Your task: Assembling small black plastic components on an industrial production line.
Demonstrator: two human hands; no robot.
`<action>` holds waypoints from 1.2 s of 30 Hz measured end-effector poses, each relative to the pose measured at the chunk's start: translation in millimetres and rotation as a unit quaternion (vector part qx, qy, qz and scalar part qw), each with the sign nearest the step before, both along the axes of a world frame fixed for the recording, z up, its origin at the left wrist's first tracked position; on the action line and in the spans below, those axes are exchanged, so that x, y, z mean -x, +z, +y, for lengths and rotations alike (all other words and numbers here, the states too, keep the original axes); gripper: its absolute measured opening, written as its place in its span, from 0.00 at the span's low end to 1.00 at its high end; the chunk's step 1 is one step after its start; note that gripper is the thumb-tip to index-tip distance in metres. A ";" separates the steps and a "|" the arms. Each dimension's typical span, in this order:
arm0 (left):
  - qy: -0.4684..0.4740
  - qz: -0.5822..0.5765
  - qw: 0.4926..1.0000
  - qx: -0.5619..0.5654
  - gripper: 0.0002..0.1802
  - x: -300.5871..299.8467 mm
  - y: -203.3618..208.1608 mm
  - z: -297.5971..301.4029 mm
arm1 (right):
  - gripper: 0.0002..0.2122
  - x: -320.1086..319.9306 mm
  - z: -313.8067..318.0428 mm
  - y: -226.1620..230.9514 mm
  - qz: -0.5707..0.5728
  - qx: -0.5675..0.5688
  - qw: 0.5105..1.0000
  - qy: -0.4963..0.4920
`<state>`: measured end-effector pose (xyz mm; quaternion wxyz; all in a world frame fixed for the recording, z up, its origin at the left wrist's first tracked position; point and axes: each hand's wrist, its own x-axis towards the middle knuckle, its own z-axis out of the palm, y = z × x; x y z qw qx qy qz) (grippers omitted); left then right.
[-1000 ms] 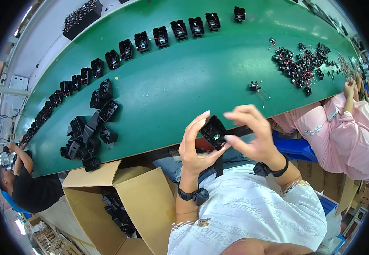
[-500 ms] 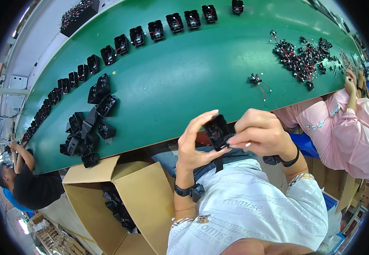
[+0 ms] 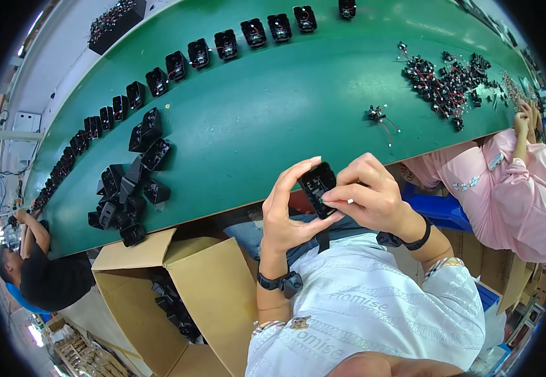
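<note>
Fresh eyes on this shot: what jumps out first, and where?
Likely the long row of black housings sweeping along the far side of the green table. Next, just below the frame's centre, the left hand holds an open housing while the right hand pinches a small white-ended part at it. A tangled heap of wired parts also stands out at upper right.

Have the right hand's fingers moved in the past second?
Yes: the right hand brought its fingertips toward the white shirt, judged against the green table's near edge.
</note>
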<state>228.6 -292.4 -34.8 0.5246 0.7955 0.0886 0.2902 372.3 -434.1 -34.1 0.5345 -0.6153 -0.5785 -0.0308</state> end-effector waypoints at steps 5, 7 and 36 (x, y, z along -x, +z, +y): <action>0.012 -0.002 0.998 -0.069 0.47 -3.0 -3.2 1.5 | 0.10 13.0 -0.1 -3.6 0.081 0.049 0.995 -0.044; 0.005 -0.007 0.998 -0.069 0.47 -1.7 -6.4 4.2 | 0.10 17.8 1.0 -6.1 0.107 0.052 0.991 -0.060; 0.135 0.117 0.959 -0.220 0.42 -48.5 -36.0 28.7 | 0.27 -270.9 114.5 7.1 -0.091 0.212 0.962 -0.142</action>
